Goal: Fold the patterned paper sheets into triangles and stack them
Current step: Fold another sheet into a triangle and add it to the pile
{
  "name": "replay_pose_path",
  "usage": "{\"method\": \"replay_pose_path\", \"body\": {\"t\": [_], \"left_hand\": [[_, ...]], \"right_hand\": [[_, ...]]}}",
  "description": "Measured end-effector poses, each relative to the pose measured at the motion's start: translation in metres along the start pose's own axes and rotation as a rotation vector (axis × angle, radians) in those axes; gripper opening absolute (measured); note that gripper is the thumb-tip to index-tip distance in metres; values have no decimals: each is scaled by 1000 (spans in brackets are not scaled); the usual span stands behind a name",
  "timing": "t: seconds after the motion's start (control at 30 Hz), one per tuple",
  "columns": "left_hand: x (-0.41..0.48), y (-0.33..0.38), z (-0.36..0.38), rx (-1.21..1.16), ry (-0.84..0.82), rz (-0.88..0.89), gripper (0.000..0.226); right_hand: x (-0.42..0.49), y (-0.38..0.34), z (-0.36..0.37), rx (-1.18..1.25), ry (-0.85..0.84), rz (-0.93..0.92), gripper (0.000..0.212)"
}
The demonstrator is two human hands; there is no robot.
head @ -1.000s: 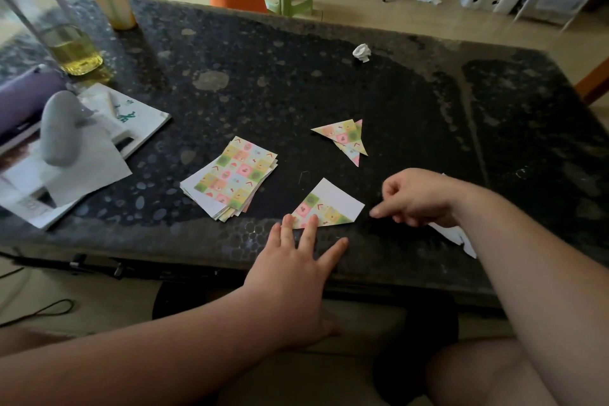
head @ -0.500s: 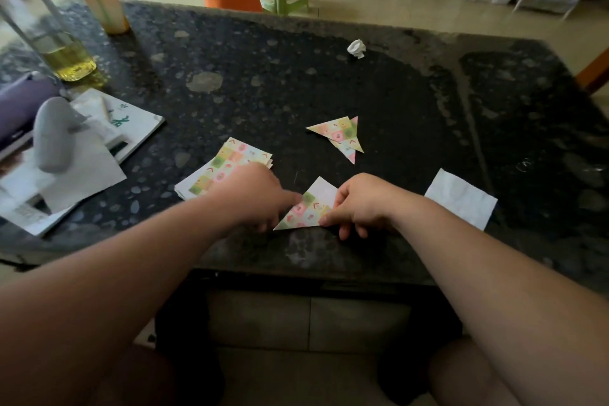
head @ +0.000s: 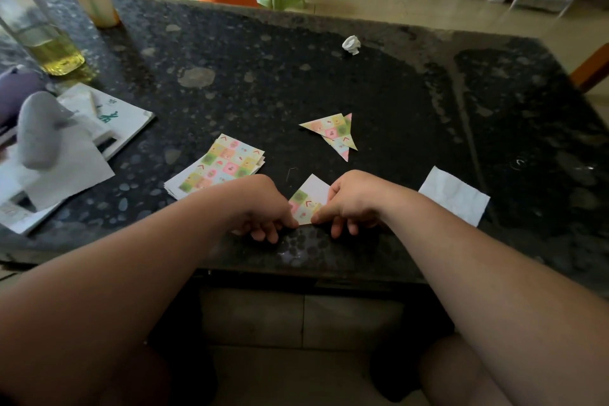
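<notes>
I am early in this job, by my reckoning. Two or so finished triangles (head: 333, 133) lie overlapped on the table (head: 329, 76), a little beyond my hands, and that loose heap is all the stack there is. To my left the pile (head: 227, 161) of flat patterned sheets looks thick, so most of the folding is ahead. The sheet (head: 309, 199) in work lies near the table's front edge, between my hands. It is partly folded: its patterned flap covers the near part and a white corner shows at the far end. My left hand (head: 263, 208) has its fingers curled down on the sheet's near left corner, and my right hand (head: 351, 201) pinches the near right edge, with the fingertips of both hands almost meeting. I judge the crease is not pressed flat yet; after that, this one goes onto the triangles.
</notes>
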State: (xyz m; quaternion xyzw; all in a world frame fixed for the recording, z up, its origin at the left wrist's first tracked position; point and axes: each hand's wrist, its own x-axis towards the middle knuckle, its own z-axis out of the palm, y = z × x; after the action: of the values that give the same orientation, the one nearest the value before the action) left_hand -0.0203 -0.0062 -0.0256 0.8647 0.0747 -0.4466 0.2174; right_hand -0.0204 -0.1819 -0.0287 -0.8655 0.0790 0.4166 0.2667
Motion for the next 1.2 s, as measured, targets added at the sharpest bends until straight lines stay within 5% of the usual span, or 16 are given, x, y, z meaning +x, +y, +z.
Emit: {"method": "replay_pose_path", "body": {"t": [0.6,0.83,1.2], "left_hand": [[-17,-40,-18,49,65,83,21],[-22,-44,-15,-262,75,118,34],[-7,-38,3,-131,200,196,17]], "right_hand": [[-5,-3,0,-84,31,-40,23],[-7,-8,-1,-110,26,-27,24],[-21,-14,7,-291,262,-155,45]]}}
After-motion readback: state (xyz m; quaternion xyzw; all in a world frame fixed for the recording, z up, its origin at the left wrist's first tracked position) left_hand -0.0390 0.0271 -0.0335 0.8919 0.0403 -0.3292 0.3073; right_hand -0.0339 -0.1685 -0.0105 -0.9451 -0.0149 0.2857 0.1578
